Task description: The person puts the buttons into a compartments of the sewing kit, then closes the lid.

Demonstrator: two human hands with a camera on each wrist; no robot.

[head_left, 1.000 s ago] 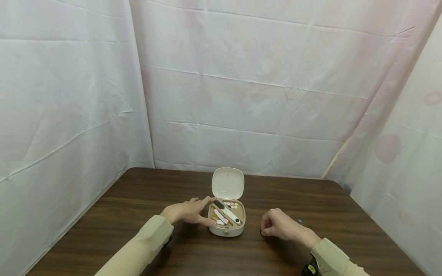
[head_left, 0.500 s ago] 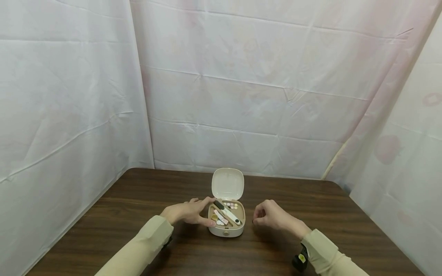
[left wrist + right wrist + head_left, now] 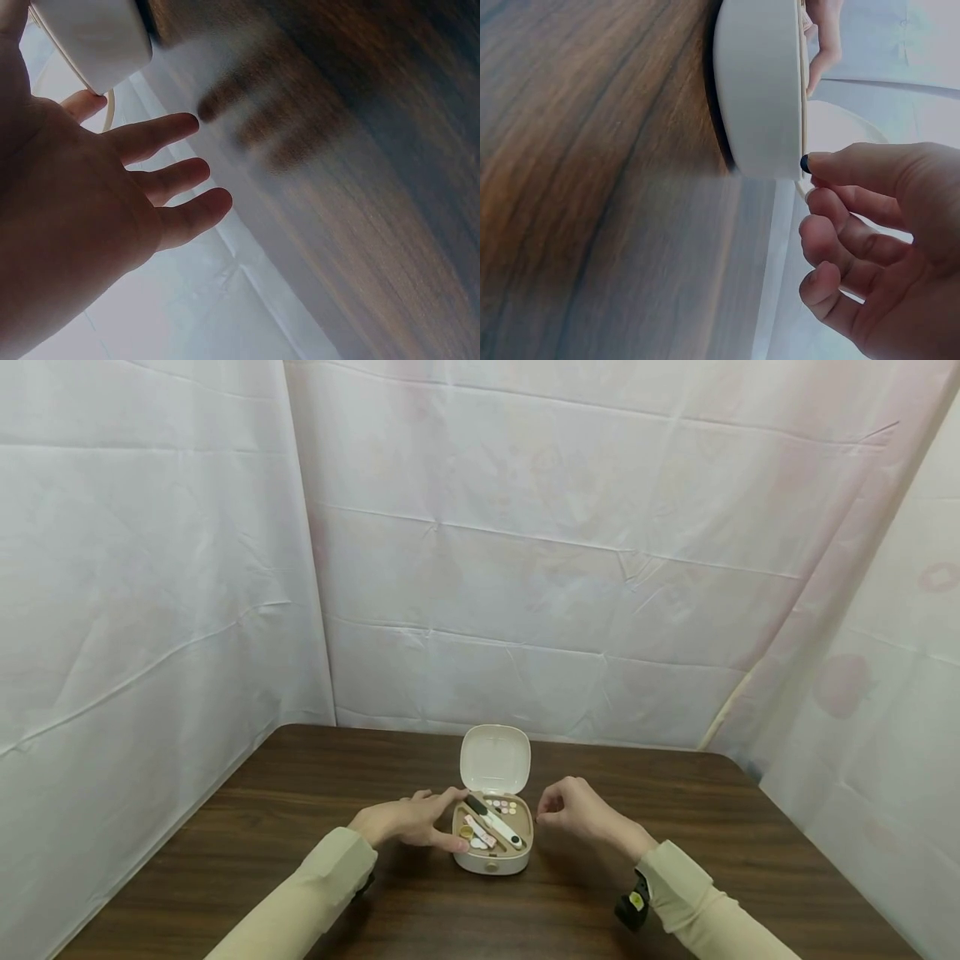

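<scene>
A small cream case (image 3: 492, 839) with its lid (image 3: 495, 758) raised upright is seen on a dark wooden table (image 3: 300, 777), near the middle and closer to the far edge than to the near one. Inside the tray a white tool with a dark tip (image 3: 494, 820) is laid diagonally, with small round pieces (image 3: 500, 807) toward the back. The left hand (image 3: 408, 821) is rested against the case's left side, fingers spread and nearly straight, thumb and forefinger touching the tray's rim. The right hand (image 3: 573, 806) is held just beside the case's right edge, fingers curled; a small dark object (image 3: 805, 163) is pinched at its fingertips, close against the rim.
</scene>
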